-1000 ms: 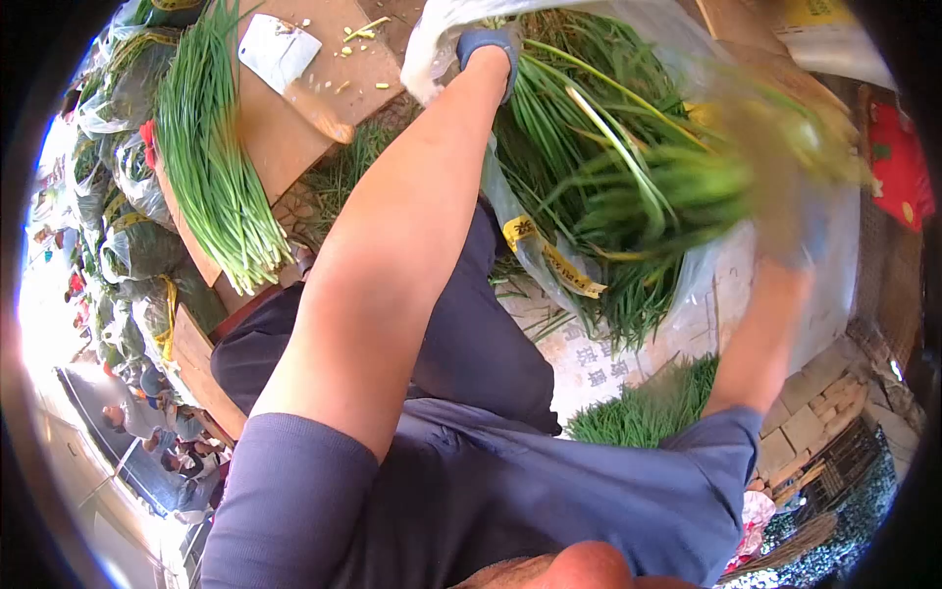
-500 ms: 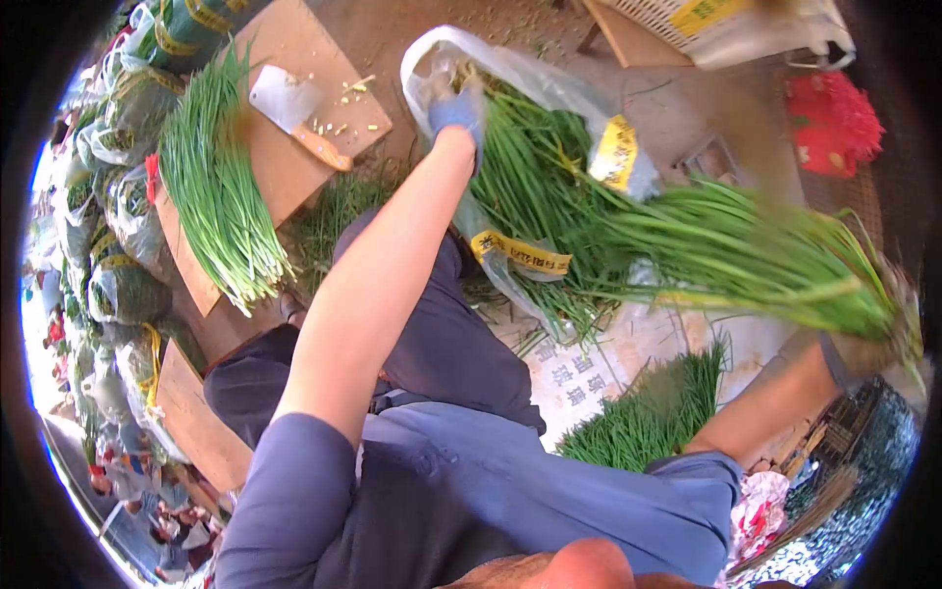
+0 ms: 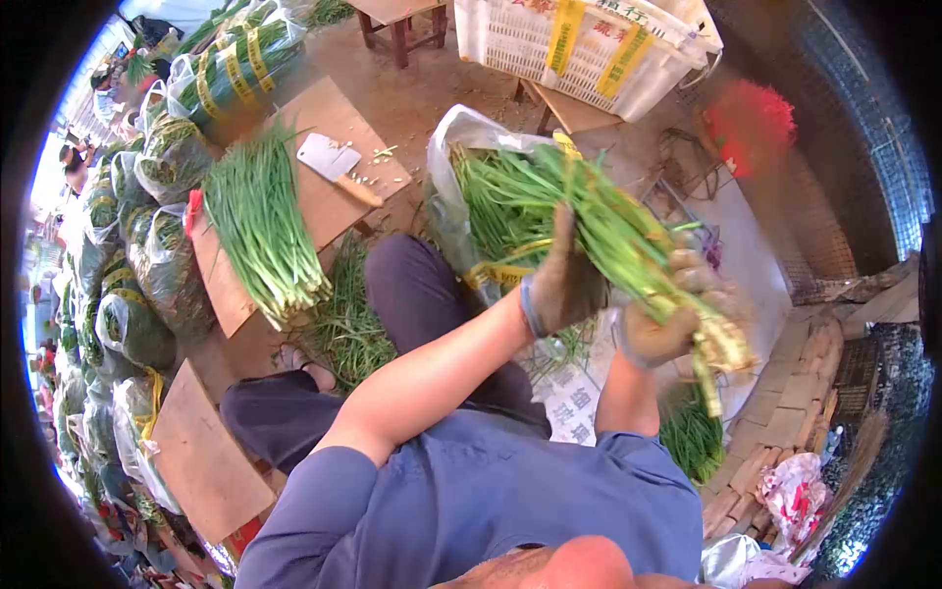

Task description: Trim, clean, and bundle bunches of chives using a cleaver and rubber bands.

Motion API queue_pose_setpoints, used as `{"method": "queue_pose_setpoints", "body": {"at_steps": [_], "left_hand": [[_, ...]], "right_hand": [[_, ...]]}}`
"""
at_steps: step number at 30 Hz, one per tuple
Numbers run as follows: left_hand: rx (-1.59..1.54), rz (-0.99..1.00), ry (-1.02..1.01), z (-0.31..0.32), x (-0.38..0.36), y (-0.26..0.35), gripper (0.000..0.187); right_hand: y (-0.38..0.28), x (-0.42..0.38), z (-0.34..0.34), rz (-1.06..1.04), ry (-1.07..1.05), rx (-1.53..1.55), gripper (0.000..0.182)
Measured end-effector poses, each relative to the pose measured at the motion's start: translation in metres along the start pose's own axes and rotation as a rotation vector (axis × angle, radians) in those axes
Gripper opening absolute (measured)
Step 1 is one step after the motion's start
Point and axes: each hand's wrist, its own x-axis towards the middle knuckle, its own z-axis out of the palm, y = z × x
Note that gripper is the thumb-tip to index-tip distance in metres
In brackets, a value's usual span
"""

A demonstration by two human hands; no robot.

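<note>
A bundle of garlic chives (image 3: 628,240) is held at a slant in front of me, its pale root ends at the lower right. My right hand (image 3: 662,329), gloved and blurred, is closed around the stalks near those ends. Against the bundle's underside is my left hand (image 3: 574,290), also gloved, its thumb raised beside the leaves and its other fingers mostly hidden. Behind the bundle, a clear plastic bag (image 3: 442,187) with yellow tape holds more chives (image 3: 481,201).
To the left, a wooden board (image 3: 334,113) carries a cleaver (image 3: 329,157) and a pile of chives (image 3: 260,216). Bagged greens (image 3: 177,260) line the far left. A white crate (image 3: 549,59) stands at the back. More chives (image 3: 692,432) lie low right, near a red bundle (image 3: 751,128) farther back.
My left hand has left the plastic bag and come to the chive bundle. My right hand has brought the bundle inward from the far right, in front of my body. The view has shifted.
</note>
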Motion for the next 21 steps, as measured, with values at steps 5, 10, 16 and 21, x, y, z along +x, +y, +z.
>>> {"method": "queue_pose_setpoints", "body": {"at_steps": [5,10,16,21], "left_hand": [[-0.175,0.091,0.054,-0.004,-0.022,0.025,0.102],[-0.172,-0.008,0.089,-0.025,-0.034,0.031,0.053],[0.067,-0.020,0.159,-0.036,-0.038,0.048,0.039],[0.123,0.049,0.225,-0.056,-0.039,0.038,0.041]], "right_hand": [[-0.052,-0.078,0.005,0.255,-0.311,-0.527,0.042],[-0.046,-0.078,0.015,0.019,-0.473,-0.313,0.053],[-0.057,-0.015,-0.063,0.420,-0.810,-0.811,0.039],[-0.034,0.059,0.017,-0.052,-0.801,-1.050,0.034]]}}
